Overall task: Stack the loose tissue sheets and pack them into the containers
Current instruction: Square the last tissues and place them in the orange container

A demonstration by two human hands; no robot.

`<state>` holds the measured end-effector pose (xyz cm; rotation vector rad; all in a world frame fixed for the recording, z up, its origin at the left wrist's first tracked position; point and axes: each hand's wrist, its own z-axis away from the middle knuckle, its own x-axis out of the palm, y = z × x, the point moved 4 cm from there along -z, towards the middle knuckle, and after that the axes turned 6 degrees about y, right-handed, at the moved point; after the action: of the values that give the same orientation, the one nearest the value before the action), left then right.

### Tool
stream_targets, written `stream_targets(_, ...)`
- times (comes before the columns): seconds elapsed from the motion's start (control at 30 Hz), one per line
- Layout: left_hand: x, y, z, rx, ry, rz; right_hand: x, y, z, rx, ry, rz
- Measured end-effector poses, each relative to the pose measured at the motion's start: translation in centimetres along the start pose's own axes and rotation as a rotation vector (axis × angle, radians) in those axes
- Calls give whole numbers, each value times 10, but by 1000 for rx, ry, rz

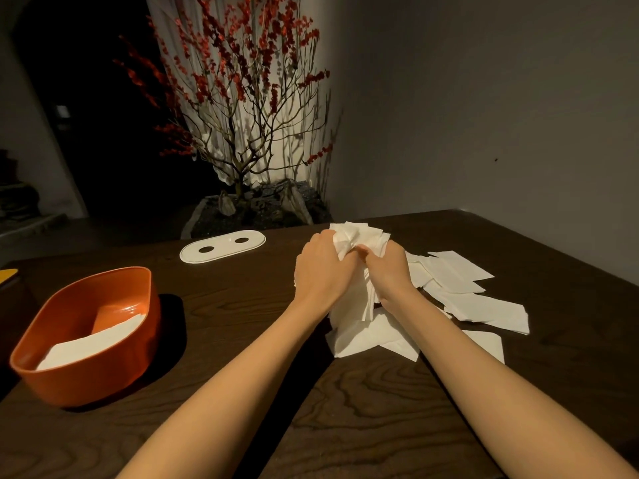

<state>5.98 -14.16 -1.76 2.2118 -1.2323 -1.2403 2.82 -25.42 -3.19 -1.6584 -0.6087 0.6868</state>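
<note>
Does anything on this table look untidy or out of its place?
Yes. Loose tissue sheets lie scattered and overlapping at odd angles, right of the bunch that both hands hold. The white lid lies apart from the orange container, which is open with tissues inside.

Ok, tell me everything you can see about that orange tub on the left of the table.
The orange plastic tub is a glossy, rounded-rectangle container with smooth walls, open at the top. It stands upright near the left edge of the dark wooden table, casting a shadow to its right. Inside lies a flat stack of white tissue sheets, tilted and leaning against the inner walls. Neither hand touches it; both are off to its right.
</note>
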Motion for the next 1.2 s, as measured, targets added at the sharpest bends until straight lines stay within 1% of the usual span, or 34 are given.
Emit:
stream_targets(0.07, 3, 1, -2, 8, -50, -57, 0, -2, 1, -9, -16, 10)
stream_targets(0.1, 3, 1, -4, -20, -83, -65, 1, -2, 1, -19, -34, 14)
stream_targets(0.13, 3, -1, -6, -84, -123, -38, 1, -3, 1, -33, -56, 23)
stream_targets(0.17, 2, -3, -10, -183, -156, 43, 0, -4, 1, -47, -71, 39)
stream_targets(0.23, -4, -9, -15, -417, -196, 282, -2, -7, 1, -66, -81, 77)
stream_targets(0.27, -7, -11, -16, -494, -202, 357, -4, -7, 0, -76, -78, 95)
stream_targets(0.3, -10, -12, -17, -515, -203, 364, -4, -8, -1, -87, -70, 117)
stream_targets(0.4, -14, -14, -18, -470, -154, 282, -3, -8, -1, -117, -40, 217)
stream_targets(0.5, -17, -10, -19, -349, -48, 201, -2, -6, 0, -142, -8, 261)
stream_targets(0.57, -17, -7, -17, -297, -28, 207, -3, -7, 0, -140, 0, 267)
stream_targets(0.73, 1, -4, -5, -353, -201, 286, -1, -12, 8, -172, -58, 201)
stream_targets(0.83, 3, -1, -2, -377, -246, 287, 1, -16, 13, -198, -87, 158)
stream_targets(0.93, 4, -4, -1, -433, -252, 303, 6, -18, 15, -156, -191, 65)
stream_targets(1.07, 7, -14, -7, -524, -199, 449, 11, -19, 19, -51, -390, -32)
stream_targets(1.2, 28, -43, -17, -633, -196, 593, 17, -17, 23, -105, -584, -9)
